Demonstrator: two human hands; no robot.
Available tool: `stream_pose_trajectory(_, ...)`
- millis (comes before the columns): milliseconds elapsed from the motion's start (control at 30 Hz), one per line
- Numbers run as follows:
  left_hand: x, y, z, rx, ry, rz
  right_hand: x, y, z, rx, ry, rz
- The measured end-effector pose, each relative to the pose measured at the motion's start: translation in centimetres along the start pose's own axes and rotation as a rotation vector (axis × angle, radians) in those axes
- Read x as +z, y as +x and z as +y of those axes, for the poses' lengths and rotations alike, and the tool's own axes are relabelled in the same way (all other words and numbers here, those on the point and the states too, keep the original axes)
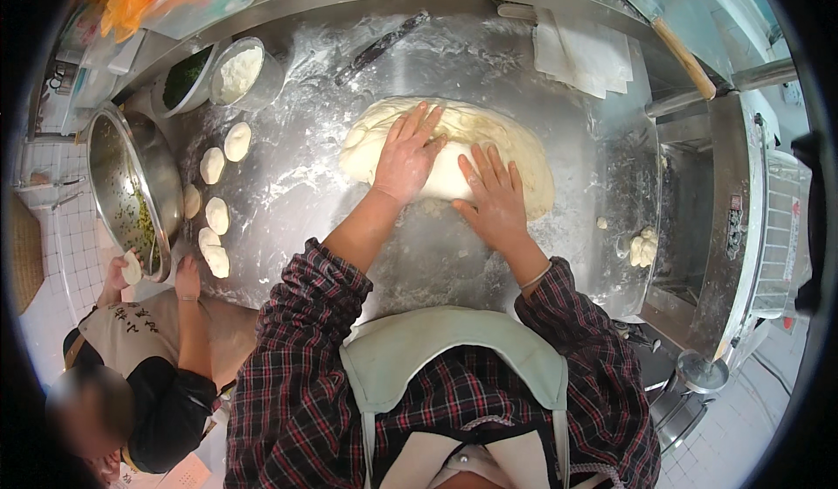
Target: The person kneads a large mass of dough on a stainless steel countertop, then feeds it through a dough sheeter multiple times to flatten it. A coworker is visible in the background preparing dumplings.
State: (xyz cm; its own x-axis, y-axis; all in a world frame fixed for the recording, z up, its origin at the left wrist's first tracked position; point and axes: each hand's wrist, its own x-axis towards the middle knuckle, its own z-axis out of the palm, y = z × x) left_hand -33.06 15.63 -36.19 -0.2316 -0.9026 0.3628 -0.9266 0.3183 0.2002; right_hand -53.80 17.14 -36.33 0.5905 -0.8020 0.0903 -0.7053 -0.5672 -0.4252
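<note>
A large, pale mass of dough (530, 155) lies on the floured steel worktop (294, 227). My left hand (407, 155) rests on its left part, palm down with the fingers spread. On the right part of the same dough lies my right hand (491, 194), its fingers also apart and its thumb near the lower edge. Neither hand is closed around anything. Beyond the dough, a dark, flour-dusted stick (382, 48) lies slantwise on the steel.
Several small dough pieces (217, 216) lie at left beside a steel bowl (173, 174) of green filling. Behind them stand a tub of flour (262, 86) and a tub of greens (203, 89). A co-worker (170, 338) is at lower left. White cloths (579, 57) and dough scraps (643, 248) lie right.
</note>
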Motion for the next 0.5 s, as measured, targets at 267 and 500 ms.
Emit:
stream_pose_trajectory(267,0.7,0.1,-2.2,-0.222,-0.339,0.119,0.8,2.0,4.7,-0.042,0.197,-0.130)
stream_pose_trajectory(500,-3.6,-6.2,-8.6,-1.014,-0.403,-0.110,-1.3,-6.1,9.0,0.753,0.361,0.108)
